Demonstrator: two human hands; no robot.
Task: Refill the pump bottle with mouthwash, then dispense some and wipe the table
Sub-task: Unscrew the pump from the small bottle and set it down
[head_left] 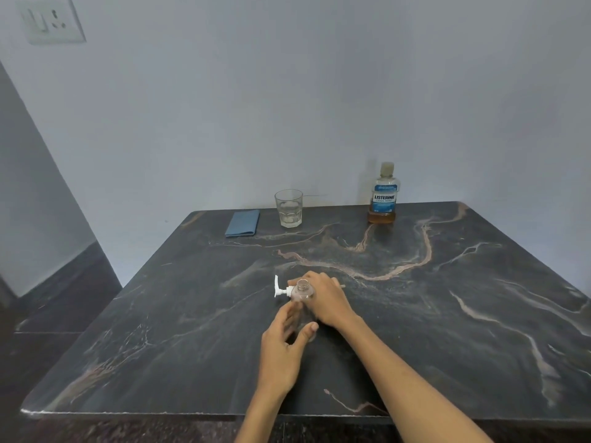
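A small clear pump bottle (302, 294) stands upright near the middle of the dark marble table (447, 314), its neck open. My left hand (281, 346) grips its lower body between thumb and fingers. The white pump head (280, 290) is off the bottle and lies sideways just behind it, low over the table. My right hand (327, 298) is closed over it, and the thin tube tip pokes out to the right of that hand. The mouthwash bottle (384, 195), capped and holding amber liquid low down, stands at the far right edge. A folded blue cloth (243, 222) lies at the far left.
An empty drinking glass (288, 207) stands at the back between the cloth and the mouthwash bottle. The table backs onto a pale wall. A wall socket (51, 20) is high up on the left. The floor drops away along the table's left side.
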